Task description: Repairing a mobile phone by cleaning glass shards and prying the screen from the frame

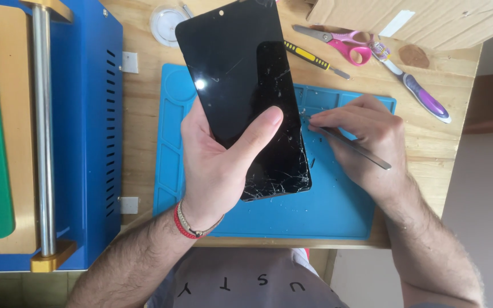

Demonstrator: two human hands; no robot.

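Note:
My left hand (215,162) grips a black smartphone (241,85) with a badly cracked screen, thumb pressed across the glass. The phone is held tilted above a blue silicone work mat (326,211). My right hand (366,137) pinches a thin metal pry tool (355,149), whose tip touches the phone's right edge about halfway down. Small glass chips lie on the mat near that edge.
A blue machine with a metal roller (87,131) stands at the left on the wooden table (144,137). Behind the mat lie pink-handled scissors (346,44), a yellow-black screwdriver (315,59), a purple-white tool (423,94), a round clear lid (165,24) and a cardboard box (429,17).

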